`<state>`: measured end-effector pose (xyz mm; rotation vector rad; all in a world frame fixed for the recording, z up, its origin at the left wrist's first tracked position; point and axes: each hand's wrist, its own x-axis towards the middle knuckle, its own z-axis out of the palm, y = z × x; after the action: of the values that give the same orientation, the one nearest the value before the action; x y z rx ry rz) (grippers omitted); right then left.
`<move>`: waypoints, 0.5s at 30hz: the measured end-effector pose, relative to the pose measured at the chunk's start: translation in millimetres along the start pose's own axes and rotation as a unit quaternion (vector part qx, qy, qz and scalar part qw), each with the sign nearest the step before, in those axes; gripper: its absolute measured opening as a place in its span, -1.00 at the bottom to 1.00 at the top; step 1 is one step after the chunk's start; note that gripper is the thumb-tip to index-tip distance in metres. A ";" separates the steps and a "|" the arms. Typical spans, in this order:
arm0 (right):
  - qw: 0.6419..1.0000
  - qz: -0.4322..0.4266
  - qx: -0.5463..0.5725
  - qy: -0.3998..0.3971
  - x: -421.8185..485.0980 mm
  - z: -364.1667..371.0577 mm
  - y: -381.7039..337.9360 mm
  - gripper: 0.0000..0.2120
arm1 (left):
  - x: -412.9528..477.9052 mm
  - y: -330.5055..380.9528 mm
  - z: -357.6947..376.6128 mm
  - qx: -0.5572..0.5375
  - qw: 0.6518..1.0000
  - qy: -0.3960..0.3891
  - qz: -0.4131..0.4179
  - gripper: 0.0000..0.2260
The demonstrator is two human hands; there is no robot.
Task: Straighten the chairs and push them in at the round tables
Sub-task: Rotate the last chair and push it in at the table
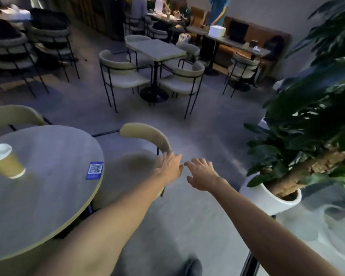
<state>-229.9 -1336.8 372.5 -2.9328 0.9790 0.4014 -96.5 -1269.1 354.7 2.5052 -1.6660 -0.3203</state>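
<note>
A round grey table (48,196) fills the lower left. To its right stands a beige chair (145,134) with a curved backrest, its seat partly under the table edge. My left hand (170,166) is stretched out flat beside the right end of that backrest, fingers apart, holding nothing; whether it touches the backrest I cannot tell. My right hand (202,175) hovers just to the right of it, over the floor, fingers spread and empty. A second beige chair (14,114) shows behind the table at the far left.
On the round table stand a paper cup (5,161) and a blue QR-code sticker (95,169). A large potted plant (277,198) crowds the right. A square table with several chairs (155,49) sits beyond open floor. People sit at the back.
</note>
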 end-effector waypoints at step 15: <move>0.969 -0.239 -0.067 -0.012 223.5 -37.4 84.3 -0.50 | 155.2 -1.6 24.7 -0.067 0.960 0.031 -0.272 -0.66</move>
<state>-99.1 -1539.7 357.8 -3.1290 0.2235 0.4888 -43.0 -1411.0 313.2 2.7853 -0.8698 -0.3798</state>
